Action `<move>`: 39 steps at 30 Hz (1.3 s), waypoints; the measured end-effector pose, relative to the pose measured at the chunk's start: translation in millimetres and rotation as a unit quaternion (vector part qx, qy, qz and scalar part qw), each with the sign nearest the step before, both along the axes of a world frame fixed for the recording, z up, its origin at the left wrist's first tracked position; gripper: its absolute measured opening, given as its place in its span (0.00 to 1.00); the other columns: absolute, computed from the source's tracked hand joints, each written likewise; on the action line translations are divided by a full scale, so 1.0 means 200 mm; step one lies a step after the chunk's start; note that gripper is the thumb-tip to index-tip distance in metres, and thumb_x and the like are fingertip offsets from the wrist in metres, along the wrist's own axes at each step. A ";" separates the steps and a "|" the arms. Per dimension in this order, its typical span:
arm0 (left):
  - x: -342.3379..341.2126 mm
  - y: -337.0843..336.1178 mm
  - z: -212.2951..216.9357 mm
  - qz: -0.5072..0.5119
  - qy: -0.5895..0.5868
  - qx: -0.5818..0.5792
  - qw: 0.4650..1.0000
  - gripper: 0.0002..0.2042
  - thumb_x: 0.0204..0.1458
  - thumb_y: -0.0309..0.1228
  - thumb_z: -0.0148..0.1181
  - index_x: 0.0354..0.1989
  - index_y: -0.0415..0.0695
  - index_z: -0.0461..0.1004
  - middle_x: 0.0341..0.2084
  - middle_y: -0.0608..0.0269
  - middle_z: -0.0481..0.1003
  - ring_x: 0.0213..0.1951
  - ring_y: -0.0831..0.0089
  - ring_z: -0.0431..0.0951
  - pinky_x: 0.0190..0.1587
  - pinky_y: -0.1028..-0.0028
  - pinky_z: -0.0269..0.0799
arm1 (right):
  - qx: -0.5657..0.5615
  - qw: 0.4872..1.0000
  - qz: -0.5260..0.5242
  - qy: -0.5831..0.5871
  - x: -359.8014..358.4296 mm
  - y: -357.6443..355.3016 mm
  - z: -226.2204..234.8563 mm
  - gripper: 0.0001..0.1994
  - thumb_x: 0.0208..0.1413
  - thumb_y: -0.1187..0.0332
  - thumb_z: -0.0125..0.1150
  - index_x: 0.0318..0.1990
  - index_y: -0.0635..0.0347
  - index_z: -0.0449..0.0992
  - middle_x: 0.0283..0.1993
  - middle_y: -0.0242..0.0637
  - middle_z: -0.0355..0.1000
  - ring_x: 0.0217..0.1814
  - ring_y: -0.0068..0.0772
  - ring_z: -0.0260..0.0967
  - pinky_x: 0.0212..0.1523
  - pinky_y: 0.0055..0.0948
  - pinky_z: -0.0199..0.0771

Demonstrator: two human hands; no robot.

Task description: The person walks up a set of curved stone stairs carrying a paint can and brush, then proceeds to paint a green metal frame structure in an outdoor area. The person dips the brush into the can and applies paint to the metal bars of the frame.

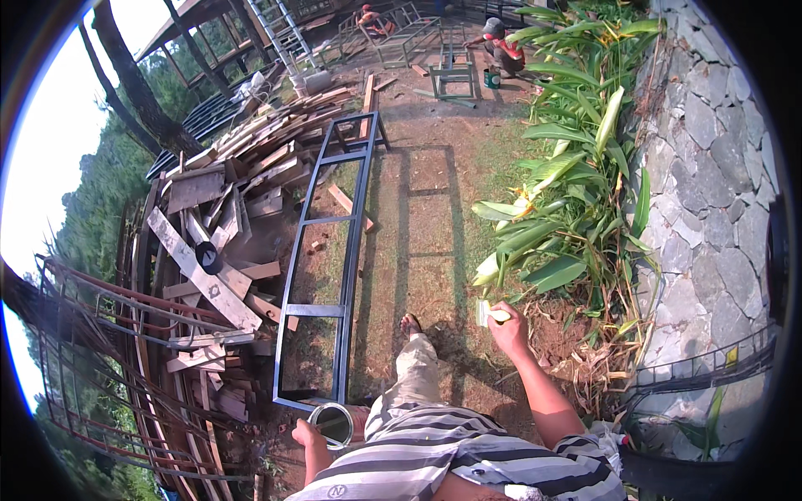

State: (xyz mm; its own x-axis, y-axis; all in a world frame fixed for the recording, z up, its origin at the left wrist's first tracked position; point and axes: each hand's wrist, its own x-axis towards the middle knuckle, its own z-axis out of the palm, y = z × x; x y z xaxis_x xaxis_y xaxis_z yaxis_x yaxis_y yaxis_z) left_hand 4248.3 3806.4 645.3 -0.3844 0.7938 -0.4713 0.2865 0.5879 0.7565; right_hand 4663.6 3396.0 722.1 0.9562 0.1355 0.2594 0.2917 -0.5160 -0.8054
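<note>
My right hand (509, 332) is closed around a paintbrush (499, 316) with a pale yellow handle and light bristles, held out over the ground. At the lower left, my left hand (308, 436) grips a round paint can (347, 439) by its side; the can is open at the top, and its contents are hard to make out. Just ahead of the can stands a long, dark blue-grey metal frame (316, 311) with several crossbars. The brush is well apart from the frame, nearer the leafy plants.
Piled scrap planks (200, 267) and rusty metal bars (92, 351) lie left of the frame. Leafy plants (551, 217) and a stone wall (702, 192) line the right. Farther off, a crouching person (505, 52) is beside a green bucket (492, 78) and another metal frame (452, 73).
</note>
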 end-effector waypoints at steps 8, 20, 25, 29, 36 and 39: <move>1.43 0.58 -0.24 -0.065 0.003 -0.004 0.998 0.16 0.52 0.34 0.53 0.24 0.30 0.76 0.17 0.51 0.75 0.18 0.62 0.76 0.23 0.60 0.69 | -0.003 0.999 -0.019 -0.025 1.27 0.71 -0.04 0.09 0.51 0.71 0.69 0.40 0.55 0.79 0.38 0.43 0.79 0.41 0.48 0.79 0.41 0.38 0.77; 3.70 1.57 0.21 -0.120 -0.097 0.034 0.987 0.14 0.57 0.34 0.53 0.28 0.33 0.70 0.17 0.58 0.69 0.14 0.70 0.66 0.16 0.69 0.58 | -0.109 0.974 -0.166 0.106 2.60 0.88 -0.29 0.10 0.53 0.68 0.70 0.41 0.56 0.79 0.38 0.45 0.77 0.42 0.55 0.76 0.42 0.44 0.75; 4.57 1.86 0.10 -0.059 -0.060 0.015 0.996 0.10 0.54 0.30 0.53 0.27 0.34 0.70 0.16 0.54 0.69 0.13 0.66 0.67 0.15 0.65 0.60 | -0.140 0.928 -0.262 0.224 3.12 0.88 -0.59 0.10 0.51 0.64 0.71 0.39 0.55 0.79 0.36 0.44 0.78 0.40 0.53 0.77 0.40 0.46 0.74; 5.06 2.08 0.15 -0.006 -0.085 -0.002 0.996 0.10 0.55 0.31 0.55 0.30 0.35 0.69 0.15 0.55 0.68 0.12 0.69 0.65 0.14 0.69 0.58 | -0.183 0.893 -0.301 0.280 3.72 1.02 -0.58 0.12 0.51 0.64 0.72 0.39 0.56 0.78 0.34 0.44 0.78 0.38 0.54 0.78 0.39 0.49 0.74; 6.18 2.35 0.35 -0.019 -0.166 0.018 0.986 0.11 0.56 0.35 0.56 0.31 0.38 0.70 0.17 0.58 0.71 0.12 0.72 0.67 0.13 0.73 0.58 | -0.196 0.943 -0.181 0.199 5.35 1.56 -0.31 0.11 0.52 0.64 0.72 0.38 0.57 0.77 0.33 0.46 0.79 0.38 0.57 0.78 0.38 0.51 0.75; 6.68 2.46 0.39 -0.039 -0.203 -0.002 0.978 0.11 0.56 0.36 0.56 0.31 0.40 0.70 0.17 0.58 0.72 0.13 0.71 0.69 0.11 0.75 0.58 | -0.196 0.948 -0.168 0.184 6.00 1.82 -0.28 0.10 0.52 0.65 0.71 0.37 0.56 0.77 0.34 0.47 0.80 0.39 0.57 0.78 0.38 0.51 0.75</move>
